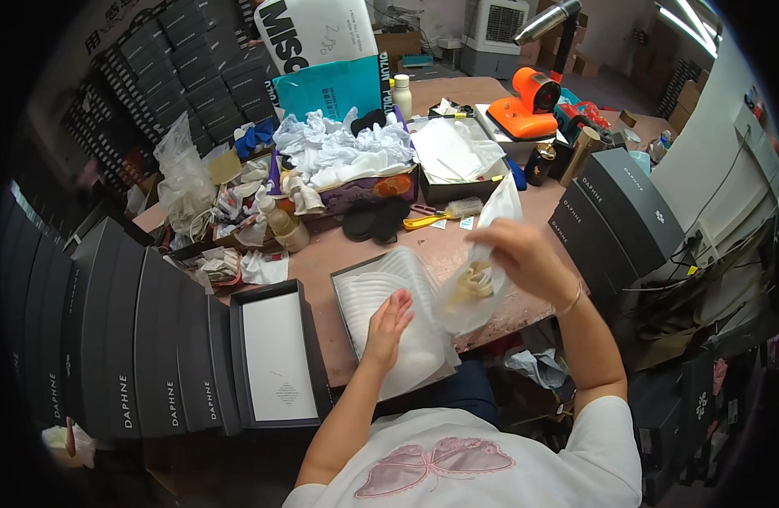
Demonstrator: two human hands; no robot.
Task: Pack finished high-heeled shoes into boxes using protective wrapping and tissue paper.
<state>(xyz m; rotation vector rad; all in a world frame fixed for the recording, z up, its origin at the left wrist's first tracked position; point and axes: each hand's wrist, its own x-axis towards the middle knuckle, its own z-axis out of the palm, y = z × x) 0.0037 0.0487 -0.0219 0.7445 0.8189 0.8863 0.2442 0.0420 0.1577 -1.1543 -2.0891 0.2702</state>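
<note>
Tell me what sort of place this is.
Probably a shoe-packing workbench in a small workshop or warehouse. Rows of dark boxes line the bench, an open box holds white wrapping paper under the left hand, and the right hand lifts a clear bag.

You get even, fairly bright indoor light, strongest from the ceiling tube lights (687, 24) at far right. Shadows on the counter (457, 245) stay soft. Fisheye bending curves the edges, the corners go black, and the right hand (525, 254) looks slightly blurred.
</note>
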